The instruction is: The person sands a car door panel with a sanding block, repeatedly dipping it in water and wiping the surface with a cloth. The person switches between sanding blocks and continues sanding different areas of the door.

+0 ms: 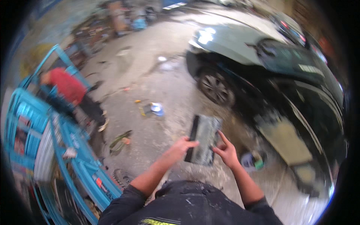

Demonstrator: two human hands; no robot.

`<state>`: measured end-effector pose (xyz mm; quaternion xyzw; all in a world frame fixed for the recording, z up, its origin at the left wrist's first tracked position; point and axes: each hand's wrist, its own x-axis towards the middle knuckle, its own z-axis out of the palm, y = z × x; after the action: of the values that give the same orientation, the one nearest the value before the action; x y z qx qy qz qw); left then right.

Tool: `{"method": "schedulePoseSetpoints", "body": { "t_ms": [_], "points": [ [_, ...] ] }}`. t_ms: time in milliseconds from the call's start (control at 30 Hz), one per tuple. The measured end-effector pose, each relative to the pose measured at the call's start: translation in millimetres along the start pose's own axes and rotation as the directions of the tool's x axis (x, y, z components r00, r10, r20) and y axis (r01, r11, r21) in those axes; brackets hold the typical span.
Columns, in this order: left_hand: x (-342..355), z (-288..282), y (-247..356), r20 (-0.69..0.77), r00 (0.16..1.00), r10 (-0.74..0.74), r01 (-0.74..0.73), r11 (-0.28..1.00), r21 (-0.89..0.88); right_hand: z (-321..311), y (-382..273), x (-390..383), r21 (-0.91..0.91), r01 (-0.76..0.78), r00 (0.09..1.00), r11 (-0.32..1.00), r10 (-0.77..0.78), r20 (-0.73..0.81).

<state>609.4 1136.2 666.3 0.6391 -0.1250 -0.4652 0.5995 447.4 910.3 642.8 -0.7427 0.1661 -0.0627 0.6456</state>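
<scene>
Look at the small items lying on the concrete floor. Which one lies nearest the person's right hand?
The white tub with a green piece, just right of the right hand. The blue-and-white can and the green rag lie farther off, to the left.

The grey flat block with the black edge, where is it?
In the head view's middle, the grey block sits between the left hand and right hand, near the dark car.

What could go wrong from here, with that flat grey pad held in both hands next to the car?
1. The grey pad is pinched only at its lower edges by the left hand and right hand; it might slip onto the concrete floor.
2. Small litter lies on the floor ahead: a possible trip hazard.
3. The dark car stands close on the right; the pad could brush its side.
</scene>
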Motion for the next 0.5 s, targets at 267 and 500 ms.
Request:
{"method": "schedulePoseSetpoints", "body": {
  "t_ms": [267,500],
  "points": [
    [59,14,6,0.218,0.973,-0.077,0.108,0.985,-0.134,-14,-8,-25,0.256,-0.013,0.998,0.966,0.027,-0.052],
    [62,0,19,0.347,0.934,-0.084,0.12,0.989,-0.084,23,-31,-39,0.257,-0.004,0.977,0.967,0.058,-0.203]
  ]
}}
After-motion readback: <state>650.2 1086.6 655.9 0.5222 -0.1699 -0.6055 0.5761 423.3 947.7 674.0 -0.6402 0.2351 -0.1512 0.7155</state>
